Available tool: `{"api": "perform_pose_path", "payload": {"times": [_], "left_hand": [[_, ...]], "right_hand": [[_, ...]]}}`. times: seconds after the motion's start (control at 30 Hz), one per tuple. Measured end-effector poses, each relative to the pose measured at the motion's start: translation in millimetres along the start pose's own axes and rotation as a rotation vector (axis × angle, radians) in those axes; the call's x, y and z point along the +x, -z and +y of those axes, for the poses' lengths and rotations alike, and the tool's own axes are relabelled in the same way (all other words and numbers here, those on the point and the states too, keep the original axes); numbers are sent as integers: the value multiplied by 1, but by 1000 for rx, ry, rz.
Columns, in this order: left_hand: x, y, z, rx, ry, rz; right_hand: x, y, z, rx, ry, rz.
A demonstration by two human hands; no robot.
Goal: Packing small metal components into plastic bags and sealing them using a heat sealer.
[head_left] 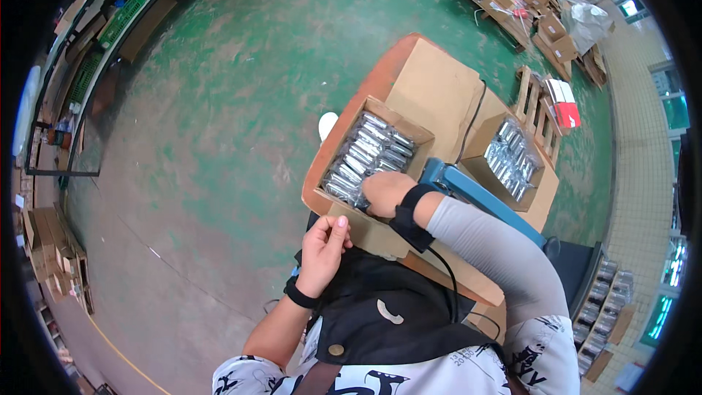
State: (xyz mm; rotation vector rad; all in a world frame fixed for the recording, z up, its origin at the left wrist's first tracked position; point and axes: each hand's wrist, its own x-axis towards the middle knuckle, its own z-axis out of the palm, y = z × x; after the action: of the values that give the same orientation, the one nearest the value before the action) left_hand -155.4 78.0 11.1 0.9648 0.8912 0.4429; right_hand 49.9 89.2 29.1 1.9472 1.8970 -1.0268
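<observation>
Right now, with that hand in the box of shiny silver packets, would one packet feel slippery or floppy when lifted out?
Probably slippery: the silver packets gleam like smooth film. Likely light and somewhat stiff, since they lie in neat straight rows in the cardboard box rather than slumping. The right hand reaches in at the box's near end; flat packets seem unlikely to roll.

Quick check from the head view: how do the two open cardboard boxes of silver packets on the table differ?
The left box lies near the table's left edge, with the right hand reaching into its near end; the right box sits farther right, untouched by either hand. The left box's packets lie bare in rows; the right box's packets seem to sit in a clear plastic bag. Both are brown and open-topped.
</observation>
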Motion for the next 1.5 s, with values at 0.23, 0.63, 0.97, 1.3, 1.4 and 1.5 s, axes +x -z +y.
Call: {"api": "perform_pose_path", "payload": {"times": [0.23, 0.63, 0.97, 1.3, 1.4, 1.5], "left_hand": [[6, 3, 3, 11, -65, 78], [16, -13, -3, 41, -157, 54], [22, -13, -21, -1, -167, 7], [16, -19, 20, 982, -809, 113], [15, -46, 45, 1140, -783, -99], [21, -49, 37, 1485, -627, -239]], "right_hand": [[-1, 39, 10, 52, -1, 37], [-7, 3, 0, -60, -29, 176], [0, -1, 6, 152, 106, 75], [-7, -5, 2, 146, -74, 296], [-8, -29, 20, 113, -80, 551], [-30, -20, 25, 60, 65, 576]]}}
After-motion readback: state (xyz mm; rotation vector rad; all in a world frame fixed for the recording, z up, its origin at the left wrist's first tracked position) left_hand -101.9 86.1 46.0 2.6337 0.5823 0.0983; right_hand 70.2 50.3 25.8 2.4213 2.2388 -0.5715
